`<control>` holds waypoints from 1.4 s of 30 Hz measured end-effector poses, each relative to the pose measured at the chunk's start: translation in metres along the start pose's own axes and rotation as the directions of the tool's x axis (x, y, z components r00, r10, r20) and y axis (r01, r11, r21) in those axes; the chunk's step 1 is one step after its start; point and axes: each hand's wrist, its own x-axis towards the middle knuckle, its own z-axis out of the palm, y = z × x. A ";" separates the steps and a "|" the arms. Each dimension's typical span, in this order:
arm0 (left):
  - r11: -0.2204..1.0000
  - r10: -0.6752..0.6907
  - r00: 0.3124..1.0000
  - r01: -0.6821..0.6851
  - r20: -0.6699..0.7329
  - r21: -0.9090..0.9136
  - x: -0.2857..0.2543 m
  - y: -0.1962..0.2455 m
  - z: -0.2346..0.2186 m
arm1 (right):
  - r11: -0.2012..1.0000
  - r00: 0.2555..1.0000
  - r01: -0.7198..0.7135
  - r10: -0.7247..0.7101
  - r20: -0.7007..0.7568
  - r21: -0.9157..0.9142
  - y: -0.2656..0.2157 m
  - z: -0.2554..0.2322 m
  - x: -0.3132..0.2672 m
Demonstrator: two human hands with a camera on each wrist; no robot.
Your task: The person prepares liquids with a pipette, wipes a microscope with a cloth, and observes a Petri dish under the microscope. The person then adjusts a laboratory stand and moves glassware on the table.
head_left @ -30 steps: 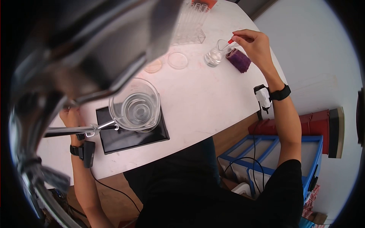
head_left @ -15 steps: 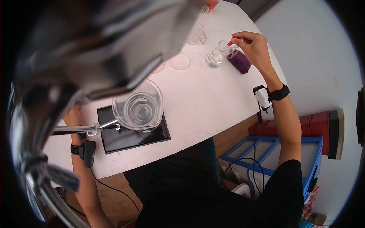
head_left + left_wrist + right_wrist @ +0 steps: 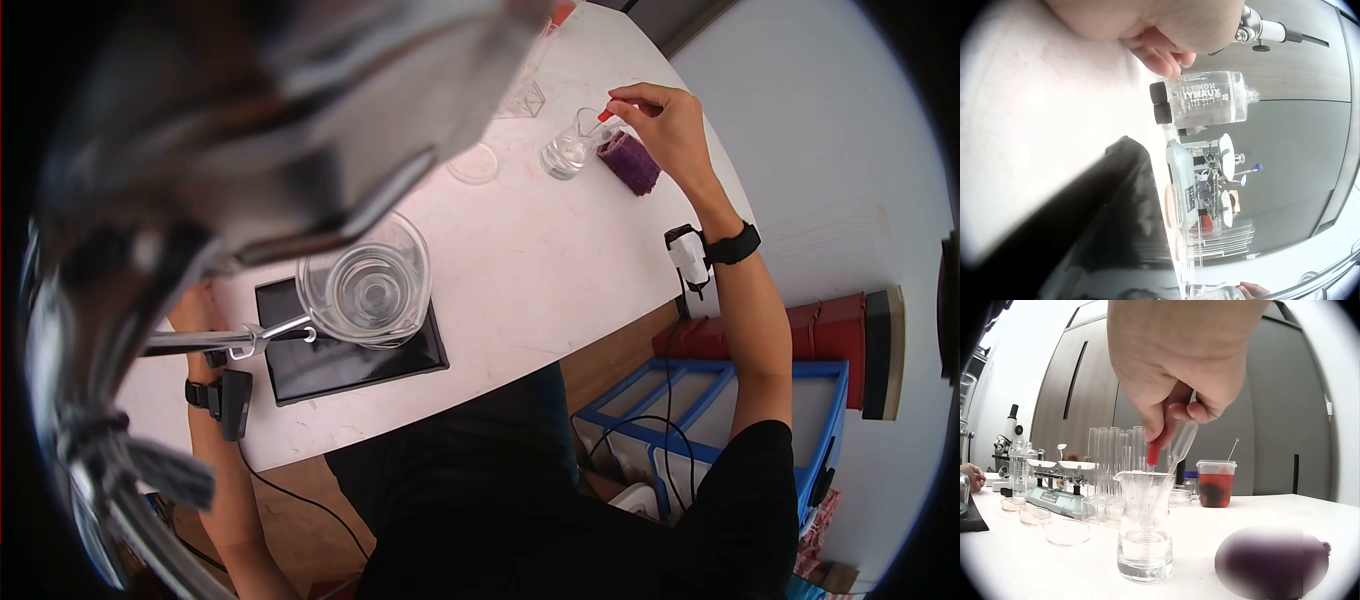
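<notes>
My right hand (image 3: 668,118) pinches the red bulb (image 3: 1154,454) of a dropper between thumb and fingers. The dropper's stem reaches down into a small waisted glass beaker (image 3: 1145,553) partly filled with clear liquid. A translucent plastic pipette (image 3: 1184,449) also leans in the beaker's mouth. Just right of the beaker lies a dark purple block (image 3: 632,165), blurred in the right wrist view. On the far left, my left hand (image 3: 188,308) rests at the table with loosely curled fingers and nothing in them, partly hidden by metal stand parts. A clear bottle (image 3: 1207,99) stands beyond it.
A large glass vessel of water (image 3: 375,285) sits above a black tray (image 3: 325,375), beside a clamp rod (image 3: 190,343). Blurred metal (image 3: 330,120) blocks the upper left. Behind are a balance (image 3: 1054,503), test tubes (image 3: 1110,462), petri dishes (image 3: 1067,532) and a tub of red liquid (image 3: 1215,489).
The head view has shifted slightly, so the blurred metal covers more of the test tubes and petri dishes. My right hand stays at the beaker with the dropper, and my left hand stays put.
</notes>
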 end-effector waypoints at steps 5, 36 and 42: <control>1.000 -0.009 1.000 0.009 -0.005 -0.019 -0.001 0.000 0.001 | 1.000 1.000 0.008 -0.008 -0.008 0.014 -0.001 0.001 0.000; 1.000 -0.002 1.000 0.002 0.007 0.000 0.004 -0.006 -0.004 | 0.995 1.000 0.004 -0.004 -0.001 -0.103 -0.011 -0.002 -0.001; 1.000 0.007 1.000 -0.007 -0.012 0.015 0.004 -0.007 -0.004 | 0.996 1.000 -0.009 0.009 -0.003 -0.089 -0.009 -0.002 -0.001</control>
